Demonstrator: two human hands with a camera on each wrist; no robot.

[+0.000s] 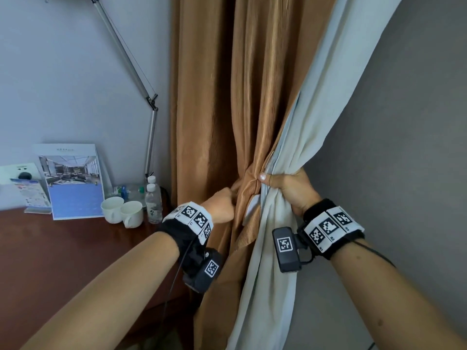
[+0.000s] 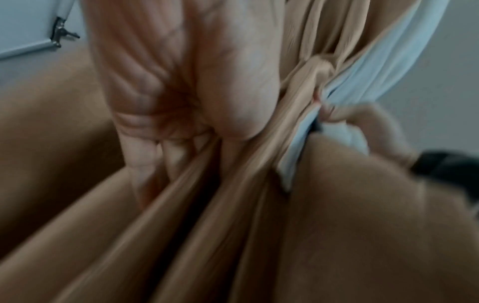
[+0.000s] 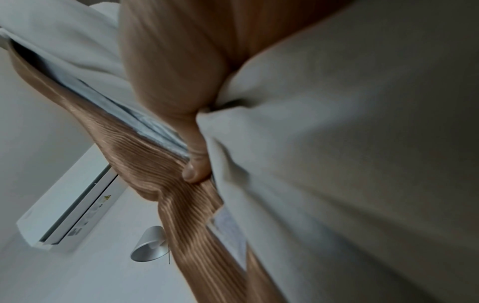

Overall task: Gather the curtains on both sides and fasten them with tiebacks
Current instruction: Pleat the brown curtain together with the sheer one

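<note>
- The tan pleated curtain (image 1: 214, 97) hangs in the room corner, bunched at mid-height together with its pale grey lining (image 1: 316, 109); a strip of matching tan fabric (image 3: 145, 164), possibly the tieback, crosses the bunch
- The right hand (image 1: 288, 188) clamps the lining and curtain edge, thumb (image 3: 194, 164) pressed against the fabric
- The left hand (image 1: 222, 205) has its fingers (image 2: 145, 160) curled into the tan folds
- Left of the curtain, a wooden desk (image 1: 63, 248) carries two white cups (image 1: 122, 213), water bottles (image 1: 153, 203) and a brochure stand (image 1: 73, 180); a lamp arm (image 1: 131, 61) leans above

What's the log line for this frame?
left hand: grips tan curtain | right hand: grips pale lining | tieback: unfastened
</note>
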